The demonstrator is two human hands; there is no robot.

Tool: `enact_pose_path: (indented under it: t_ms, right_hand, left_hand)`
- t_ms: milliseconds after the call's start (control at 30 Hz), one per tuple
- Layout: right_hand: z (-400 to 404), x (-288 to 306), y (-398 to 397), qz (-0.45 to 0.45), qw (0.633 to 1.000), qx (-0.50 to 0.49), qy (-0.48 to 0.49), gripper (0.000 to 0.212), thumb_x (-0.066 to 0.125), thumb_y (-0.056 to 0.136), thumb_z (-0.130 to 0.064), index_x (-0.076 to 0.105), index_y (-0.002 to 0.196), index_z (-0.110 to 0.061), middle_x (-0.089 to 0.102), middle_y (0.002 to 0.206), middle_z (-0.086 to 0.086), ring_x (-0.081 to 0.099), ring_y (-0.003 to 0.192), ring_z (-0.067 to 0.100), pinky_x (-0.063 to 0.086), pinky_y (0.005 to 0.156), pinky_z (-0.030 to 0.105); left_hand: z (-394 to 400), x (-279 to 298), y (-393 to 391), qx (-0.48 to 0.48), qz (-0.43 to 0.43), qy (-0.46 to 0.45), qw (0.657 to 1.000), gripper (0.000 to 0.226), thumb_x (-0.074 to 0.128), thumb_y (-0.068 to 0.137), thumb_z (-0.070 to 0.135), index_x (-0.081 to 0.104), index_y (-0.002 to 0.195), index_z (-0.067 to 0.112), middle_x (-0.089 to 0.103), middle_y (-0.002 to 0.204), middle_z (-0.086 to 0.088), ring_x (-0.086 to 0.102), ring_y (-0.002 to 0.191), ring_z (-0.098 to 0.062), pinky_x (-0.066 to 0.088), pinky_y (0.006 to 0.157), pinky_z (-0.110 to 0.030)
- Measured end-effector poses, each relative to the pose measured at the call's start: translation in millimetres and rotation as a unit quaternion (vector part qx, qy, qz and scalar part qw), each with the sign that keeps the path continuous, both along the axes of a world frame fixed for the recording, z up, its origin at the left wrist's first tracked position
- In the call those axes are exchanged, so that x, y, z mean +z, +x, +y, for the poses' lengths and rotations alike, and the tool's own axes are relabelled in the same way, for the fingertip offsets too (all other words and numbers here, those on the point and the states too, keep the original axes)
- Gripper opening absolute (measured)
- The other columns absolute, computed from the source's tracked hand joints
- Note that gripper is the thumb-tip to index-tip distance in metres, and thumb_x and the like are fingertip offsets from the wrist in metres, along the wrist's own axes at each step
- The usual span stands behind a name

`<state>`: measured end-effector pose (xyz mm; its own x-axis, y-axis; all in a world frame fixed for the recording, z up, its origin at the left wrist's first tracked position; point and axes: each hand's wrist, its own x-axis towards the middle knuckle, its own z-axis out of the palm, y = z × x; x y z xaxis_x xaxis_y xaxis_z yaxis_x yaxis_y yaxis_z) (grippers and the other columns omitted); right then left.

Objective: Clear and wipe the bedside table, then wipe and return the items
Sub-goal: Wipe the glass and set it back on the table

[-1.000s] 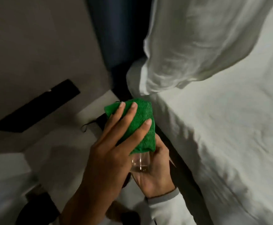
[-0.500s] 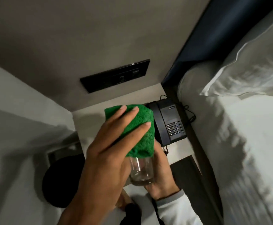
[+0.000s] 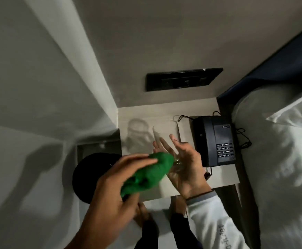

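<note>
My right hand (image 3: 186,168) holds a clear drinking glass (image 3: 164,131) tilted on its side above the bedside table (image 3: 143,114), with the mouth pointing away from me. My left hand (image 3: 116,187) grips a bunched green cloth (image 3: 152,172) and presses it against the glass's base end. A black telephone (image 3: 216,141) with a keypad sits on the right part of the table, its cords trailing behind it.
A black switch panel (image 3: 182,79) is set in the wall above the table. A dark round object (image 3: 92,177) stands on the floor to the table's left. The white bed (image 3: 281,177) and pillow (image 3: 293,112) lie close on the right.
The view has swung from the bed to the table. The cloth has come off the top of the glass and now sits at its base. The glass has tipped from upright to lying sideways.
</note>
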<state>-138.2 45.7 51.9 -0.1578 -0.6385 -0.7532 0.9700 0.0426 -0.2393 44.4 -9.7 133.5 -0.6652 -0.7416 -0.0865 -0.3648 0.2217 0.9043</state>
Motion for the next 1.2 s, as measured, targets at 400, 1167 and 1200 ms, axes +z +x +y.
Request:
enact_pose_path:
  t_ms: [400, 1167, 1200]
  right_hand:
    - [-116, -56, -2, 0.668, 0.614, 0.384, 0.169, 0.062, 0.087, 0.057, -0.045, 0.06, 0.11, -0.027, 0.068, 0.106, 0.0, 0.065, 0.089, 0.023, 0.056, 0.082, 0.033]
    - [-145, -68, 18, 0.742, 0.526, 0.409, 0.08, 0.073, 0.078, 0.085, -0.045, 0.05, 0.143, -0.012, 0.062, 0.139, 0.016, 0.063, 0.12, 0.037, 0.056, 0.098, 0.047]
    - [-129, -65, 13, 0.759, 0.506, 0.403, 0.082, 0.07, 0.072, 0.091, -0.046, 0.049, 0.146, -0.01, 0.058, 0.144, 0.017, 0.061, 0.126, 0.037, 0.055, 0.101, 0.047]
  left_hand:
    - [-7, -90, 62, 0.347, -0.032, 0.285, 0.893, 0.06, 0.064, 0.084, -0.017, 0.065, 0.111, 0.037, 0.077, 0.096, 0.015, 0.072, 0.094, -0.002, 0.056, 0.069, -0.012]
    - [-27, -87, 54, 0.405, 0.194, 0.532, 0.718, 0.058, 0.075, 0.068, 0.019, 0.067, 0.126, 0.021, 0.073, 0.125, -0.011, 0.07, 0.115, -0.034, 0.062, 0.082, -0.044]
    - [-26, -86, 49, 0.389, 0.181, 0.525, 0.735, 0.052, 0.076, 0.068, 0.016, 0.071, 0.12, 0.025, 0.075, 0.122, -0.008, 0.071, 0.113, -0.033, 0.062, 0.084, -0.047]
